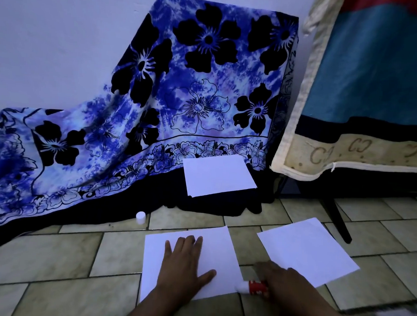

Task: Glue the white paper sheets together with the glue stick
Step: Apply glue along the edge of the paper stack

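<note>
Gripping uncapped glue stick, cap apart

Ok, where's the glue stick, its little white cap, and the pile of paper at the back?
glue stick (256, 287): head view, on its red label.
white cap (140, 217): head view, on its side wall.
paper pile (219, 175): head view, middle of the top sheet.

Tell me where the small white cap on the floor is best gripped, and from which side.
Pinch the white cap by its round side wall, from above and from the near right. It seems to stand upright at the rim of the dark cloth hem, with bare floor tiles on that side.
</note>
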